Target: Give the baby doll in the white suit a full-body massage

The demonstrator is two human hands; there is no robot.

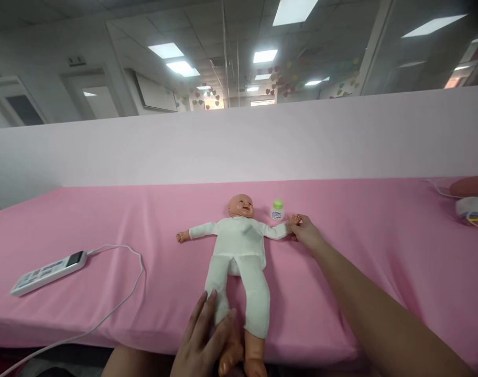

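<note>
A baby doll in a white top and white trousers lies face up, its head away from me and its arms out to the sides. My right hand is closed around the doll's hand and wrist at the right. At the doll's lower leg on the left, my left hand rests with its fingers stretched out and apart. The doll's bare feet reach over the near edge of the pink cloth. Just beyond my right hand stands a small clear bottle with a green cap.
A pink cloth covers the table. On the left lies a white power strip, its cord running over the front edge. A skin-coloured object and a white item with wires lie far right. A white partition stands behind.
</note>
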